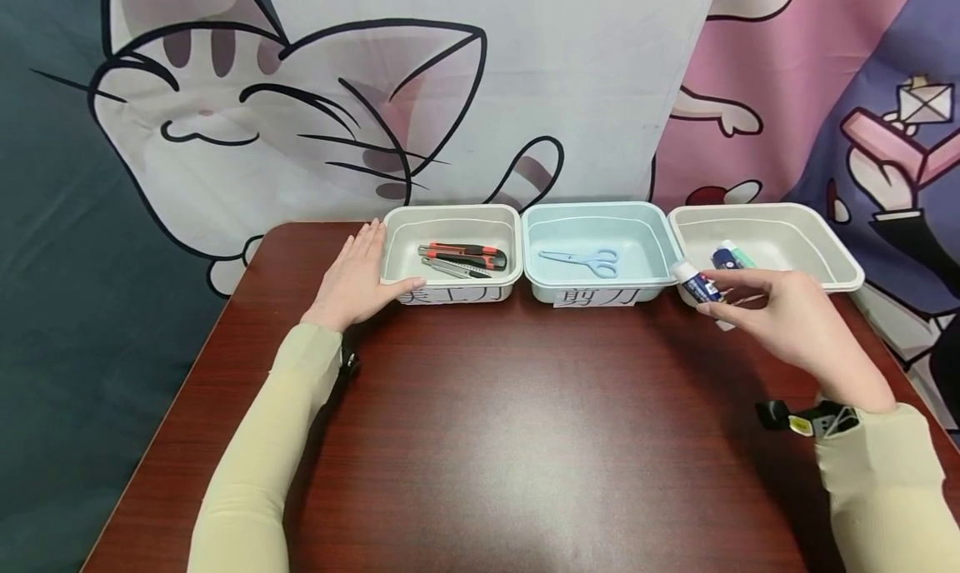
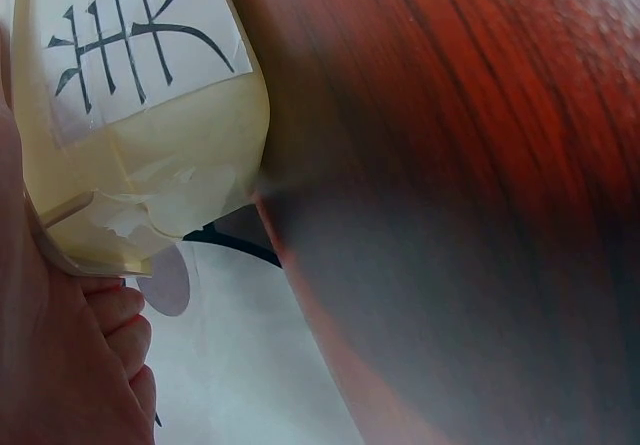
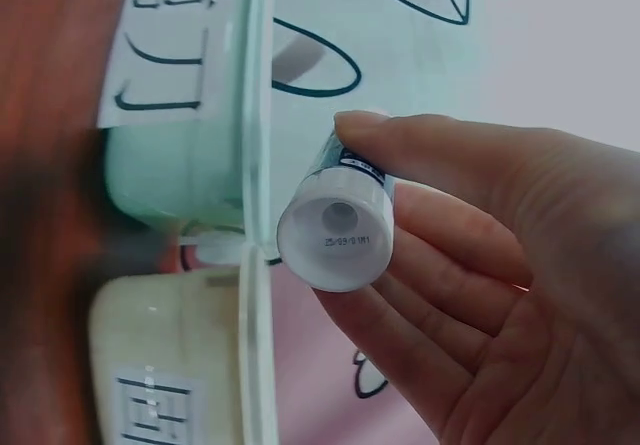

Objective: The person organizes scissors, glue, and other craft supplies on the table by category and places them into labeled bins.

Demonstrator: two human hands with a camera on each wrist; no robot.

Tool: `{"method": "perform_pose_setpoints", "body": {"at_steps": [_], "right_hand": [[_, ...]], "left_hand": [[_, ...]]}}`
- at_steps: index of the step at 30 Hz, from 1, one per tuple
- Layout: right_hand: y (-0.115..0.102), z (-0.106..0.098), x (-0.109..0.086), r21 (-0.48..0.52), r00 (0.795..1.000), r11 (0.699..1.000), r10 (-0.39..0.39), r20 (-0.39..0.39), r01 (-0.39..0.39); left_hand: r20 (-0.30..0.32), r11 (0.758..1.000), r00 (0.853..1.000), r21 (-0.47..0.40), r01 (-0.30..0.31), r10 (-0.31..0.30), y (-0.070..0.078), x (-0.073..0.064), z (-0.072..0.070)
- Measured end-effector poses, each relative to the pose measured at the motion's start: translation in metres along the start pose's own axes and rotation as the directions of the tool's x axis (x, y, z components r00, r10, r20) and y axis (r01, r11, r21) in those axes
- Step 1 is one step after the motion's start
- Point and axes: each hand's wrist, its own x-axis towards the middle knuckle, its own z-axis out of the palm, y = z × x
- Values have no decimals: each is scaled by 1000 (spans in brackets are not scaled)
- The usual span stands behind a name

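My right hand [image 1: 798, 319] pinches a glue stick [image 1: 699, 286], dark blue with a white cap, between thumb and fingers. It is tilted over the front left corner of the right cream bin [image 1: 787, 231]; the right wrist view looks at its round white end. A blue glue stick [image 1: 724, 258] and a pale green one [image 1: 741, 256] show inside that bin, partly hidden by the fingers. My left hand [image 1: 352, 277] rests at the left cream bin [image 1: 405, 231], its straight fingers along the left side and its thumb at the front rim.
In the left bin lie several utility knives [image 1: 465, 256], some red and black, some grey. The light blue bin [image 1: 600, 223] in the middle holds blue scissors [image 1: 588, 259]. Paper labels [image 1: 596, 297] mark the bin fronts. A printed cloth [image 1: 585, 73] hangs behind the brown table [image 1: 480, 440].
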Motion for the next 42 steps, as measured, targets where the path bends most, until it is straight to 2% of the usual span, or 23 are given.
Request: {"method": "perform_pose_setpoints", "body": {"at_steps": [10,13,22,26,30,35,42], "right_hand": [[3,-20,14,13,992,1000,17,-129,-15],[6,-24,18,-10,986,999,33,-162,-35],[18,-32,31,28,972,997,81,-218,-77],[25,-31,37,53,975,996,78,-206,-68],[33,-30,43,60,979,994,104,-178,-95],[46,-27,52,19,978,989,148,-148,-147],[61,-17,58,-26,978,986,162,-134,-167]], "left_hand": [[-8,1000,1000,-9,0,0,-1,-1,0],[-11,1000,1000,-13,1,-1,-1,-1,0],[-14,1000,1000,-19,3,-3,-3,-1,2],[-15,1000,1000,-20,1,-1,-4,-1,2],[-19,1000,1000,-22,0,-1,-3,-2,1],[-12,1000,1000,-23,1,-2,-2,-2,1],[1,1000,1000,-13,7,-7,-1,-1,1]]}}
